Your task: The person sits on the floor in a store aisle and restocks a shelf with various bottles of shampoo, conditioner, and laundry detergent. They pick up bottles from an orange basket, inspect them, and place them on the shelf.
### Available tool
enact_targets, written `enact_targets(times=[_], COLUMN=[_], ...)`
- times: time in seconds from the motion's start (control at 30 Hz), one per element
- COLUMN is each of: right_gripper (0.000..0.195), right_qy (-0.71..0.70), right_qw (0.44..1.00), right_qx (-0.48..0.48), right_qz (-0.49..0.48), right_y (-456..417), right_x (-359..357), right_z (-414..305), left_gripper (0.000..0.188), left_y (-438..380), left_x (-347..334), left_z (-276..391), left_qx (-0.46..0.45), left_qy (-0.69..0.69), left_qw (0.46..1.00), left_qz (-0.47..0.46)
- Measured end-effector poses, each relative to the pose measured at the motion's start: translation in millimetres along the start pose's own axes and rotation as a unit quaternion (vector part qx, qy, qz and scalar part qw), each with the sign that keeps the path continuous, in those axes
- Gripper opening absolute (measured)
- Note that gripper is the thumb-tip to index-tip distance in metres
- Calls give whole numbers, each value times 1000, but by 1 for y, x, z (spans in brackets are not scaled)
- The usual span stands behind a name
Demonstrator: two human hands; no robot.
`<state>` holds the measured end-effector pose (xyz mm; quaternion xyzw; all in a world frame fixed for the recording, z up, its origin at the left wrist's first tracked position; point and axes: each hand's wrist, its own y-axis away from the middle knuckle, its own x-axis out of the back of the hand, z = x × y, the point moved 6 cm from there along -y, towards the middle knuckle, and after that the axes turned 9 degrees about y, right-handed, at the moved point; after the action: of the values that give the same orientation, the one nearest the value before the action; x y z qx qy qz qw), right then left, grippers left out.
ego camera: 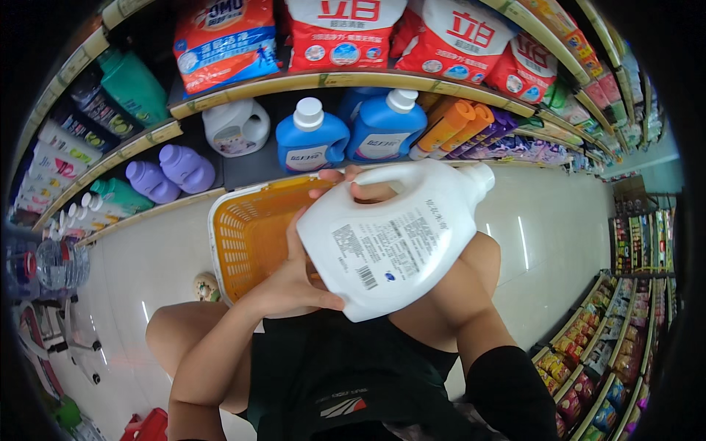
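Note:
A large white plastic detergent jug [380,248] lies tilted across both my hands, its cap [484,179] pointing up and right. Its printed back label, with a barcode, faces me. My left hand [300,281] supports the base, the thumb on its near corner. The fingers of my right hand [358,187] pass through the jug's handle; most of that hand is hidden behind the jug. Below the jug, an orange shopping basket [237,242] with a white rim rests on the floor between my knees and the shelf. The jug covers the basket's right part.
Blue detergent jugs [311,138], a smaller white jug [236,127] and purple bottles [187,168] stand on the lower shelf. Red washing-powder bags [345,38] fill the shelf above. Water bottles [60,264] and a wheeled metal base [66,331] are at left; snack racks [601,342] at right.

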<state>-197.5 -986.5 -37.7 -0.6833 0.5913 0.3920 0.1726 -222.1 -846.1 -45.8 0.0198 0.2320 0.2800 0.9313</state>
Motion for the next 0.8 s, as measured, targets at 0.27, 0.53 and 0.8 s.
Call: enact_targets(times=[0.27, 0.53, 0.8], right_gripper=[16, 19, 29], right_qy=[20, 258, 672], right_qw=[999, 937, 696], right_qx=[41, 113, 154], right_qz=[15, 205, 199], right_y=[-9, -24, -10], right_x=[33, 81, 19], right_z=[2, 8, -4], left_gripper=[91, 62, 72], left_y=[-3, -7, -13], left_x=[12, 33, 48], left_z=[-39, -89, -100], left_qx=[103, 215, 200], left_qy=[244, 403, 517], left_qw=[954, 849, 810], left_qz=[141, 264, 190])
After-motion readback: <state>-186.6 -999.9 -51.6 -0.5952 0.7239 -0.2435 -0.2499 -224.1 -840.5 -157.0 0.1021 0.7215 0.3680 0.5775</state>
